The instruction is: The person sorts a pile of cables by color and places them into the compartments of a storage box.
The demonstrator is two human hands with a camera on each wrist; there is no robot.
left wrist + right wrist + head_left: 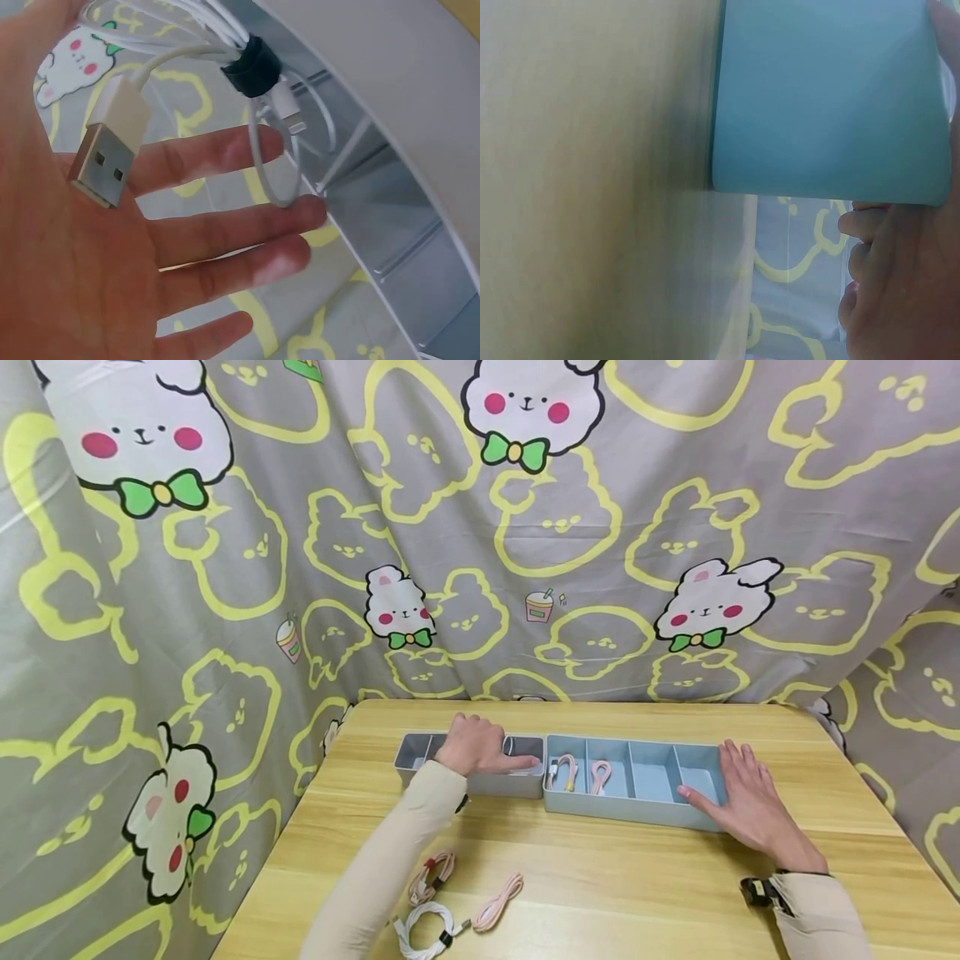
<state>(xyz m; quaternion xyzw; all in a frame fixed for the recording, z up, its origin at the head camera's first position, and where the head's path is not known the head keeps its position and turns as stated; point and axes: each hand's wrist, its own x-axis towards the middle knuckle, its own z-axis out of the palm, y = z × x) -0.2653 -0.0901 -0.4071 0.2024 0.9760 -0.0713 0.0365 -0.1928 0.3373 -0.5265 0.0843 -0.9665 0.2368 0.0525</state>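
My left hand (472,747) is over the grey divided box (495,787), fingers toward its far rim and thumb stretched right. In the left wrist view its fingers are straight and spread. A white USB charging cable (120,112), bundled with a black strap (253,67), is beside the palm and thumb; no grip on it shows. My right hand (753,802) rests on the right end of the light blue divided box (637,810), thumb over the rim, fingers extended past the end wall. The box's end wall (829,97) fills much of the right wrist view.
In the blue box's left compartments lie a white cable (570,770) and a pink cable (600,777). Nearer on the wooden table (600,893) are a pink cable with a red tie (432,877), a plain pink cable (498,902) and a white coiled cable (426,931). A patterned curtain (450,552) hangs behind.
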